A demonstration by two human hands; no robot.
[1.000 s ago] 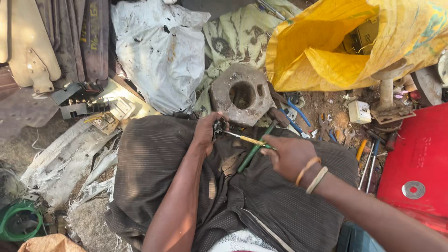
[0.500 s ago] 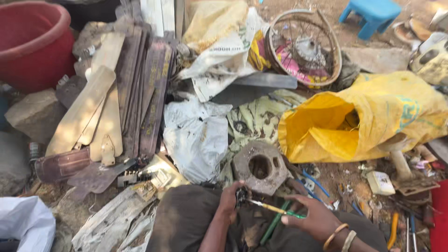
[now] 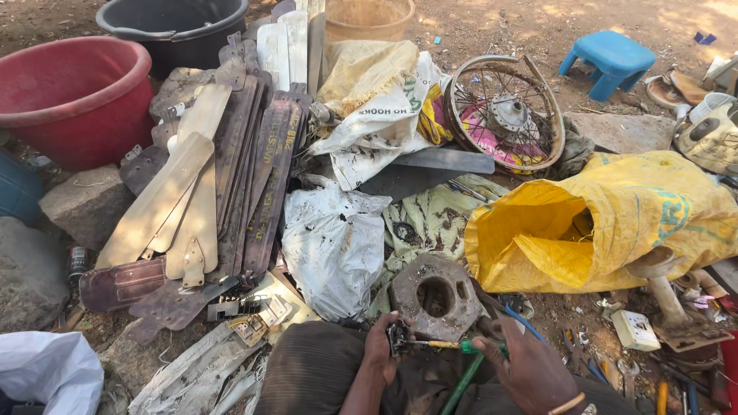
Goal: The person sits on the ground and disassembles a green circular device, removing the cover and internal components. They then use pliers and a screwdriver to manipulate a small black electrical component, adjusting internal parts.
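Left hand [image 3: 380, 350] gripping small metal part [image 3: 397, 336], right hand [image 3: 530, 369] clamped on screwdriver [image 3: 450, 346], scrap-strewn dirt ground [image 3: 492, 23] outdoors

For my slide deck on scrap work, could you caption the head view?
Left hand grips a small metal part; right hand works it with a green-handled screwdriver.

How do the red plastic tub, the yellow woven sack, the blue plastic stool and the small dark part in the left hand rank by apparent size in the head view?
1. yellow woven sack
2. red plastic tub, partly cut off, so unsure
3. blue plastic stool, farther away
4. small dark part in the left hand
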